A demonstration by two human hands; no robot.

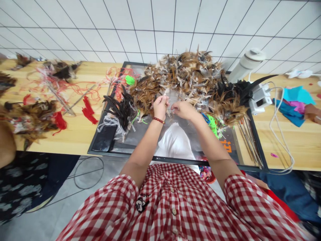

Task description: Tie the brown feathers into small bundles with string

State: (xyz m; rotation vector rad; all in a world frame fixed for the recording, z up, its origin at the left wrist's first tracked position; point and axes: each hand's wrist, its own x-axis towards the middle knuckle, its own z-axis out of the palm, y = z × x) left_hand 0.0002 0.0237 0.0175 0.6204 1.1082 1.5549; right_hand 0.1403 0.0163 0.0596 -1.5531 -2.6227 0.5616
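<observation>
My left hand, with a red bead bracelet at the wrist, is closed in a pinch on a small pale feather that sticks up past the fingertips. Just beside it, my right hand has its fingers bent together; whatever they hold is too small to make out. Both hands are at the near edge of a large heap of brown feathers on a black-framed board. A bundle of black feathers lies left of my hands, and bright green strands lie beyond my right forearm.
A phone lies at the board's left corner, thin sticks at its right. A white bottle and a white charger with a cable stand at the right. Red strings spread leftward. Parts of other people show at both sides.
</observation>
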